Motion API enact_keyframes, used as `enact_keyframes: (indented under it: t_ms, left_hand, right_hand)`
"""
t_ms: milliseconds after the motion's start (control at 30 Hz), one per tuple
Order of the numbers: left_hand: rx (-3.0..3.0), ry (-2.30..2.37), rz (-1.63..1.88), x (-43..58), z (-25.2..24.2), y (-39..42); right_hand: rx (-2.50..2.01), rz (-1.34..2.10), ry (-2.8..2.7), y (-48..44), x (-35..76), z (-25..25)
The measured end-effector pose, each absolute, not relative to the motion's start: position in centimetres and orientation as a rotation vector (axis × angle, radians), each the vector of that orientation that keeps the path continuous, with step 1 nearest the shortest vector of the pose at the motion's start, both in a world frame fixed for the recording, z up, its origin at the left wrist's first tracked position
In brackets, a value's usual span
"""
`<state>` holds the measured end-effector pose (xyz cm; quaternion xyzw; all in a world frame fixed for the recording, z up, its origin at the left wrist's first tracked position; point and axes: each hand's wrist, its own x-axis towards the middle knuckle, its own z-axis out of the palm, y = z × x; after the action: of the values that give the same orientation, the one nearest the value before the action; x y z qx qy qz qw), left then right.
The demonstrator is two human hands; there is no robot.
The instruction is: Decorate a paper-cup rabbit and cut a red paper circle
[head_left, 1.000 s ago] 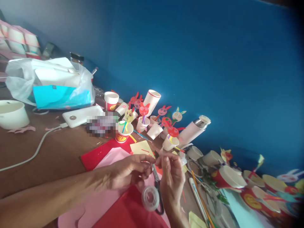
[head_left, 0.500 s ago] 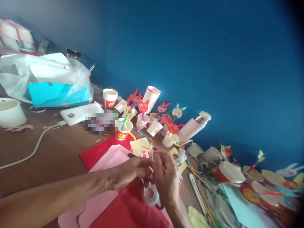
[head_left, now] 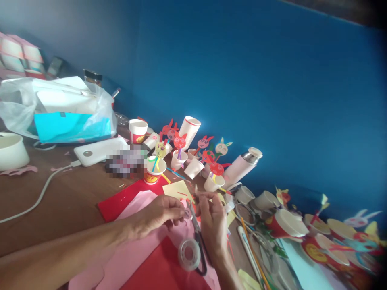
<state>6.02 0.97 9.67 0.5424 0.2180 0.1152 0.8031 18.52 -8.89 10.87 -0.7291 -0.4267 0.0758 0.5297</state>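
Observation:
My left hand [head_left: 167, 211] is closed in a pinch on a small pink paper piece [head_left: 188, 213]. A short gap away, my right hand [head_left: 213, 219] has its thumb and index finger together; a tiny pale tip shows above them, too small to name. Between and below the hands lies a pair of scissors [head_left: 197, 229] with dark handles, blades pointing away from me. A clear tape roll [head_left: 181, 257] rests beside the handles. Beneath them are pink paper sheets [head_left: 145, 241] and a red sheet [head_left: 160, 270].
Paper cups with animal-face cutouts, such as a red face [head_left: 180, 141], stand ahead. A pink flask [head_left: 242, 166] leans near the blue wall. At left are a plastic bag [head_left: 72, 125] and a white power bank [head_left: 99, 151]. A pencil [head_left: 255, 253] lies right, near several cups.
My hands have moved apart, the left one drawing leftward with the pink paper piece. The scissors between them now show more fully. The whole view has tilted slightly upward.

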Motion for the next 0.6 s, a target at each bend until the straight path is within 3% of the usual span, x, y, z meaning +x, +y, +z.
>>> enact_keyframes:
  t_ms: [300,600]
  left_hand:
    - [1.061,0.522,0.323,6.2,8.5,3.4]
    - [0.945,0.626,0.496,5.8,7.1,4.5]
  right_hand:
    - [-1.484,0.547,-0.868,-8.6,20.3,9.8]
    - [-1.588,0.483,-0.921,-6.4,18.8,10.1]
